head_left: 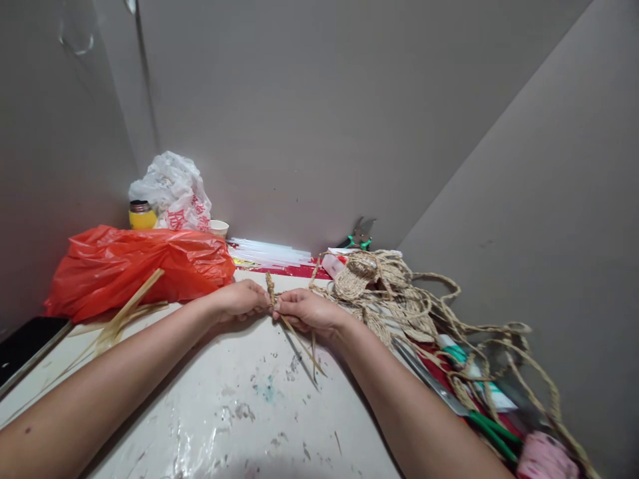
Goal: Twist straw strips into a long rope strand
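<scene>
Both hands meet over the far middle of the white tabletop. Between them is a short braided straw piece (270,285), its plaited end standing up and loose strands (302,346) trailing toward me. My left hand (244,299) pinches the braid from the left, fingertips closed on it. From the other side my right hand (307,311) grips it with thumb and fingers, just below the plaited part. A heap of braided straw cord (389,293) lies right of my right hand. Loose flat straw strips (122,316) rest near my left forearm.
An orange plastic bag (144,266) lies at the left, with a yellow jar (142,215), a white plastic bag (174,189) and a paper cup (218,228) behind. Clear sticks (269,254) and pruning shears (360,236) lie by the wall. Green-handled scissors (492,429) are at right; a dark phone-like slab (30,349) at left.
</scene>
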`<state>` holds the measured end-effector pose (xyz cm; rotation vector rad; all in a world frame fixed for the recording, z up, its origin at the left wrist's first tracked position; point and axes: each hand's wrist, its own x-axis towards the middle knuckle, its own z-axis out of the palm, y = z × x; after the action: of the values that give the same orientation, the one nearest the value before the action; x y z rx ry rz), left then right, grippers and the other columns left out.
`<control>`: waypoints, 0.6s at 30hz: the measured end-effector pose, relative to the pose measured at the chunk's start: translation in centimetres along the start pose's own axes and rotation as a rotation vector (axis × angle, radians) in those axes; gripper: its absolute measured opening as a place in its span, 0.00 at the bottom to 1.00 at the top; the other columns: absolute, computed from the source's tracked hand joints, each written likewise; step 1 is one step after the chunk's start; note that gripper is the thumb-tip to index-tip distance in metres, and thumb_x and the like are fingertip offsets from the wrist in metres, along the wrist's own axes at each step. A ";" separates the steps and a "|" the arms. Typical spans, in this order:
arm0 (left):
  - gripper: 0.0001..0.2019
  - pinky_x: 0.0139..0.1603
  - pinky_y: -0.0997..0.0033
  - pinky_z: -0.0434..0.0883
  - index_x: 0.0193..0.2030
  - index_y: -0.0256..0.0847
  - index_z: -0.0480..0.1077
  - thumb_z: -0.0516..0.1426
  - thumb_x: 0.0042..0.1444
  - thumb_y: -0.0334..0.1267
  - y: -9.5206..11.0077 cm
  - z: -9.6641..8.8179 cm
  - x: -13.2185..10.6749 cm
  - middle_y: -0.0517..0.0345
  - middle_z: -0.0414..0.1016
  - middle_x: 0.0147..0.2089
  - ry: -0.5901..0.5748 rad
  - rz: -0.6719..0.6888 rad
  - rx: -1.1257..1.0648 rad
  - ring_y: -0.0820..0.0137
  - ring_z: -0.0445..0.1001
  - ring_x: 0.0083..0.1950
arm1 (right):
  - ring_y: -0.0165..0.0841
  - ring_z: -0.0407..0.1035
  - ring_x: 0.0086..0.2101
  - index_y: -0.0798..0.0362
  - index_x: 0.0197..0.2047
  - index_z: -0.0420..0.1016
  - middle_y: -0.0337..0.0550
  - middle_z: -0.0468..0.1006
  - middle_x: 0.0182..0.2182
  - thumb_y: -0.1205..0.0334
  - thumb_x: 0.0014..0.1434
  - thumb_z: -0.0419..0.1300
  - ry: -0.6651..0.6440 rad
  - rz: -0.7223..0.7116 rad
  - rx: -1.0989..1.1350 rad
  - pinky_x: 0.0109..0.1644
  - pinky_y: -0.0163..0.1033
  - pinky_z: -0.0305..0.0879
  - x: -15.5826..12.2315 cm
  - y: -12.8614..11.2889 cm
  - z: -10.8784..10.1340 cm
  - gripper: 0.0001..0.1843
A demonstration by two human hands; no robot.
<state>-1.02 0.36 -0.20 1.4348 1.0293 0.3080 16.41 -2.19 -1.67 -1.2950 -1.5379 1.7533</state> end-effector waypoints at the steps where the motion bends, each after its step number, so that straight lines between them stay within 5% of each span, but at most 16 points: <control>1: 0.07 0.17 0.76 0.42 0.22 0.36 0.65 0.56 0.44 0.37 -0.1 0.0 0.0 0.69 0.53 0.16 0.013 -0.001 0.044 0.82 0.47 0.15 | 0.21 0.43 0.13 0.57 0.26 0.70 0.28 0.57 0.12 0.58 0.52 0.58 0.011 -0.009 -0.049 0.16 0.31 0.35 0.0 0.0 0.1 0.10; 11: 0.09 0.16 0.77 0.42 0.25 0.37 0.64 0.54 0.49 0.41 -0.4 0.4 0.1 0.68 0.53 0.19 -0.043 -0.064 0.011 0.82 0.47 0.16 | 0.26 0.55 0.23 0.57 0.24 0.71 0.33 0.66 0.20 0.66 0.51 0.56 0.171 -0.116 -0.455 0.27 0.32 0.50 -0.1 -0.5 0.8 0.06; 18: 0.08 0.15 0.77 0.42 0.24 0.37 0.64 0.55 0.49 0.38 -0.8 0.6 0.4 0.68 0.54 0.17 -0.003 -0.052 -0.014 0.82 0.48 0.15 | 0.26 0.52 0.21 0.55 0.19 0.66 0.32 0.61 0.16 0.65 0.49 0.56 0.188 -0.089 -0.566 0.25 0.33 0.47 -1.2 -1.4 0.5 0.09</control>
<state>-0.63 0.11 -1.19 1.3934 1.0583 0.2746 16.22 -3.02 0.06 -1.5628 -2.0200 1.1346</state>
